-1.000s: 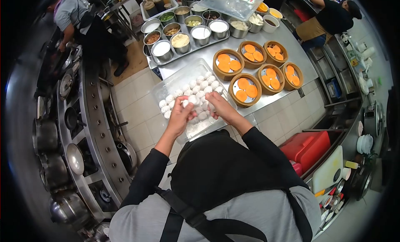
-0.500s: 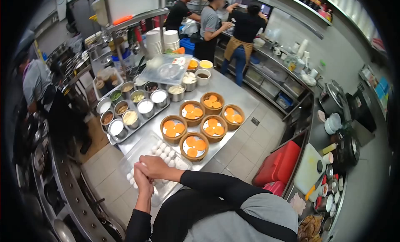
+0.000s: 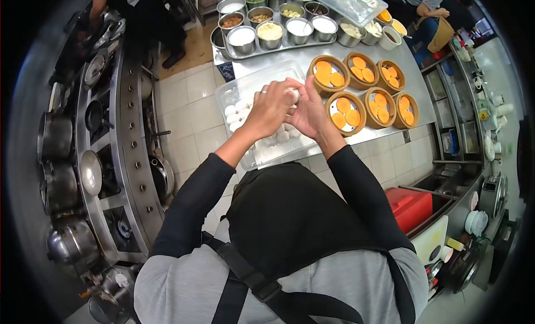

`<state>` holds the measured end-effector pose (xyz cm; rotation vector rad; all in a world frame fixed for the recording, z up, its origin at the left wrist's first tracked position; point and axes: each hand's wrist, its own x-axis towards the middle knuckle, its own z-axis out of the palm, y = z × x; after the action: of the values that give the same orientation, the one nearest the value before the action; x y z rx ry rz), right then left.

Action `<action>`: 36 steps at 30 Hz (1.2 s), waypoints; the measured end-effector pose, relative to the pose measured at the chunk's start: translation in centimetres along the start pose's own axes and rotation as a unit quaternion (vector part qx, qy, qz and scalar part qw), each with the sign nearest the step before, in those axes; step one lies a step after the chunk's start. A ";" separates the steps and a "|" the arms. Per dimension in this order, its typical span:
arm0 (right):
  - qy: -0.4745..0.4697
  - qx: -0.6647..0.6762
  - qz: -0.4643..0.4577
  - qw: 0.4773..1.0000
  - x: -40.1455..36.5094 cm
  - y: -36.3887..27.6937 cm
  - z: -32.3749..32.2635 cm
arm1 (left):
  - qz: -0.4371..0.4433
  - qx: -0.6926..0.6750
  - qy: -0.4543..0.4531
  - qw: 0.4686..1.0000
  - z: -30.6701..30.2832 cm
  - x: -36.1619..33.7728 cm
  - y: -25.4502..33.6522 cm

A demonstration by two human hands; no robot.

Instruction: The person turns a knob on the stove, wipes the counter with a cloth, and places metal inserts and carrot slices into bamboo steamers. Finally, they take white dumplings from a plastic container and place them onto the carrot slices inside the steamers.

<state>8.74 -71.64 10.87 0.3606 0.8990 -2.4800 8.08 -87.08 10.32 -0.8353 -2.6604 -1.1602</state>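
Observation:
My left hand [image 3: 268,109] and my right hand [image 3: 311,113] meet over a clear plastic tray [image 3: 273,154]. Between their fingers sits a white ball [image 3: 292,94], partly covered. Both hands are curled around it, the right one with its palm turned up. Below them, several white balls [image 3: 236,113] lie in the tray, some hidden by my hands and wrists. Just right of my right hand stand several round bamboo steamers [image 3: 346,113], each with orange discs on a white liner.
Metal tubs of ingredients [image 3: 270,34] stand on a tray behind. A clear lid [image 3: 348,3] lies at the back. A stove [image 3: 120,157] runs along the left, and a red container [image 3: 409,208] is at the right. Other people are at the far edges.
The view has tilted down and turned. My hands, clasped together before, are now further apart at the wrists, with the white ball visible between them.

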 end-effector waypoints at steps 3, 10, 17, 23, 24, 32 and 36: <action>-0.041 -0.038 -0.091 0.994 1.8 2.0 -3.1 | 0.004 -0.125 0.016 0.992 1.8 -0.5 -0.8; 0.132 -0.491 -0.192 0.840 -6.1 -1.4 -10.4 | -0.078 0.052 -0.167 0.981 2.0 -7.3 -3.6; 0.187 -0.756 -0.248 0.576 -5.9 -6.0 -17.3 | 0.084 -0.178 -0.027 0.980 10.6 0.6 -0.5; 0.202 -0.788 -0.244 0.527 -8.2 -6.3 -13.7 | 0.045 -0.101 -0.075 0.991 10.7 2.6 -0.1; 0.232 -0.747 -0.229 0.579 -8.7 -5.8 -12.8 | 0.065 -0.071 -0.078 0.992 8.8 1.6 -1.3; 0.013 -0.784 -0.155 0.600 -3.9 3.9 -8.7 | -0.217 0.246 -0.290 0.899 -1.4 -3.0 -9.5; 0.063 -0.844 -0.157 0.508 -1.4 6.7 -8.8 | -0.240 0.190 -0.110 0.946 -0.6 -5.1 -6.6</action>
<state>14.11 -69.88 1.22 -0.3861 2.9094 -0.6385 8.81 -93.37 4.91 -0.2687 -3.2347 -0.5944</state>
